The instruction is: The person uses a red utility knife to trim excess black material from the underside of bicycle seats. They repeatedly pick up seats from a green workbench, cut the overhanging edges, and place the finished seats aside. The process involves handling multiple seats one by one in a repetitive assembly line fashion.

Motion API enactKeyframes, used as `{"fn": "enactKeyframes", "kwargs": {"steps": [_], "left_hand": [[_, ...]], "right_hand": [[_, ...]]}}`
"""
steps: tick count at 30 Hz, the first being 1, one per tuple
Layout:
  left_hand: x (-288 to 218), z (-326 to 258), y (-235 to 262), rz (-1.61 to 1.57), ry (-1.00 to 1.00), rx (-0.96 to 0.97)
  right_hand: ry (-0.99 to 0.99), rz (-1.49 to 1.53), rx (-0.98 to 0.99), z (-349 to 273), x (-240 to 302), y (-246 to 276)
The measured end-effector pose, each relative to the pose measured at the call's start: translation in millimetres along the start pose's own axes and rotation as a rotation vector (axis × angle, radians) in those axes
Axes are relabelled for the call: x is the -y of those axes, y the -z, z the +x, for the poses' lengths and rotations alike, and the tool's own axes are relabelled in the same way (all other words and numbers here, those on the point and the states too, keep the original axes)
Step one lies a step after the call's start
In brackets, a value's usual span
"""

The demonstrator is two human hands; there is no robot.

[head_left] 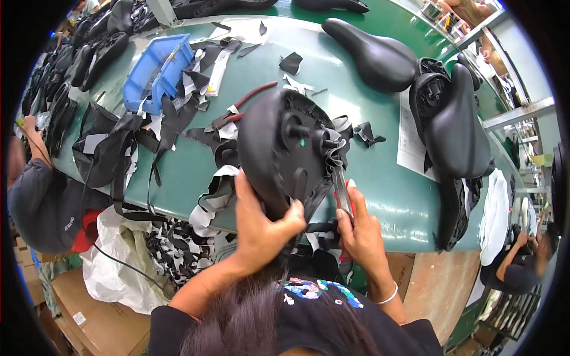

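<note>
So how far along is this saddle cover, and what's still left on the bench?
Done, by the look of it: two covered saddles, one mid-table, one at the right edge. In hand: an upturned saddle, steadied by the left hand while the right hand works a metal tool at its loose cover edge. Left: black offcuts litter the green table.

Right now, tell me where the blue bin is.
In the head view the blue bin sits on the green table at upper left, among black fabric scraps, left of the upturned saddle the hands hold.
</note>
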State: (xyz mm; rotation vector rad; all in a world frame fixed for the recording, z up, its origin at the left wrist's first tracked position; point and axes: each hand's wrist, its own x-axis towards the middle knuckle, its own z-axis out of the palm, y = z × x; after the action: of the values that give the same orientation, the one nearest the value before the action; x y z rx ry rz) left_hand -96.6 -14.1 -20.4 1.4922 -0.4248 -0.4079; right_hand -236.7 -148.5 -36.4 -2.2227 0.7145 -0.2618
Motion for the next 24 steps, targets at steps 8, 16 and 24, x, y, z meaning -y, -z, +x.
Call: {"fn": "enactKeyframes", "kwargs": {"steps": [8, 16, 24], "left_hand": [[2.1, -15.9, 8.0, 0.28, -0.134, 0.071], [-1.6, 4.2, 40.3, -0.091, 0.152, 0.057], [10.9, 107.1, 96.0, -0.454, 0.339, 0.169]], "right_hand": [[-0.29, 0.523, 0.038, -24.4, 15.3, 24.2], [0.328, -0.069, -0.415, 116.3, 5.4, 3.8], [0.238, 0.163, -0.209, 110.3, 32.5, 100.5]]}}
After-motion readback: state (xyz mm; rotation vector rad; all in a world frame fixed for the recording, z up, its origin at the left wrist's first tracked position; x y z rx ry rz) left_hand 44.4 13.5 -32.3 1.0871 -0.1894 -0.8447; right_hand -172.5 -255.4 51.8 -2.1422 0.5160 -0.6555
